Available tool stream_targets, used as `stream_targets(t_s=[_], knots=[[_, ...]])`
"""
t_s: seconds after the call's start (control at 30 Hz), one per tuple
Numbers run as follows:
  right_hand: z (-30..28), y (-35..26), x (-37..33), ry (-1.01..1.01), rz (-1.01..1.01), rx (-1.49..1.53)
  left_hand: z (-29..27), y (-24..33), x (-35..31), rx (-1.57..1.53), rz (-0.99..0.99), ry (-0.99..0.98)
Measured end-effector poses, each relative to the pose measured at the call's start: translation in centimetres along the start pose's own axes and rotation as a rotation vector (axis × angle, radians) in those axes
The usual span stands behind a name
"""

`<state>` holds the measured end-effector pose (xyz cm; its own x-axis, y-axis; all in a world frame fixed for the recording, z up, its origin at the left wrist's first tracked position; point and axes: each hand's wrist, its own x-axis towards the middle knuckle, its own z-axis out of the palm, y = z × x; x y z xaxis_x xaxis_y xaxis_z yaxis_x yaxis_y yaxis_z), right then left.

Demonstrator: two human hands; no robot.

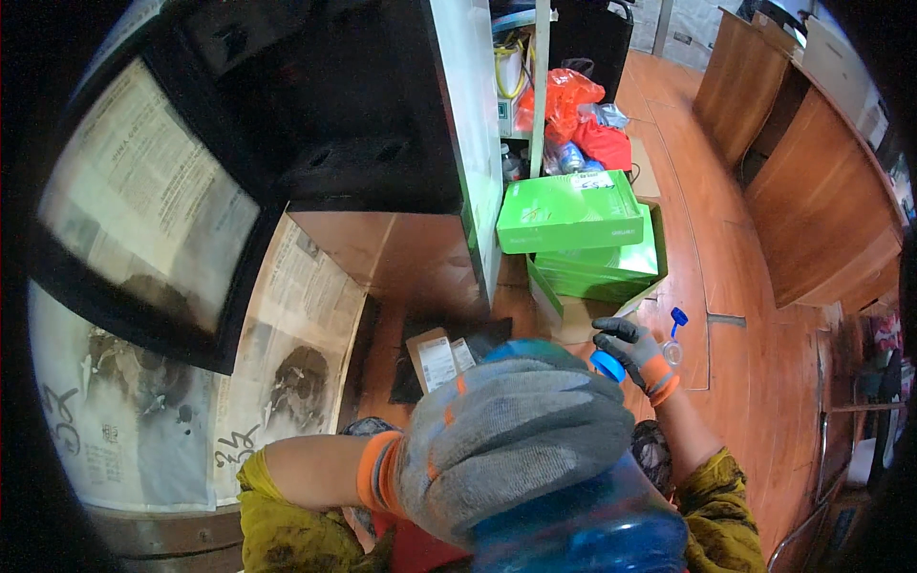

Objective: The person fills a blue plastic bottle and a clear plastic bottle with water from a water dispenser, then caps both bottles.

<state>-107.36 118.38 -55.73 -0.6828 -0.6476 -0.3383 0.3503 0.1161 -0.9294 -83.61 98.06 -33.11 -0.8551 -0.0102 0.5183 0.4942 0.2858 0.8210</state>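
Closest to the camera is a big blue water jug (583, 530), see-through, filling the near middle of the view. Across its shoulder lies the left hand (506, 444) in a grey glove with an orange cuff, fingers spread and curled down over the jug, gripping it. Just beyond, to the right, the right hand (635, 353) wears the same kind of glove with dark fingertips; its fingers are bent around a small blue cap (607, 365) at the jug's neck, holding it. On the wooden floor (735, 382) just past that hand lie a small clear ring and a blue tab (677, 320). Farther off sits an open cardboard box (573, 315) stacked with green cartons (570, 212), and beyond them red and orange plastic bags (578, 115). To the left, sheets of newspaper (287, 334) cover a surface beside a dark cabinet (353, 115).
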Motion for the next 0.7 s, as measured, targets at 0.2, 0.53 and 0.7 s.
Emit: stream_targets(t_s=[0.2,0.53,0.7], knots=[[-0.2,-0.1,0.4,-0.020,-0.025,-0.073,-1.6,0.7,2.9,0.150,0.270,-0.061],[-0.6,1.5,1.8,0.019,0.060,0.184,-3.6,0.9,4.7,0.291,0.475,-0.163],[-0.6,1.5,1.3,0.008,-0.010,0.066,-3.6,0.7,5.2,0.325,0.514,-0.106]])
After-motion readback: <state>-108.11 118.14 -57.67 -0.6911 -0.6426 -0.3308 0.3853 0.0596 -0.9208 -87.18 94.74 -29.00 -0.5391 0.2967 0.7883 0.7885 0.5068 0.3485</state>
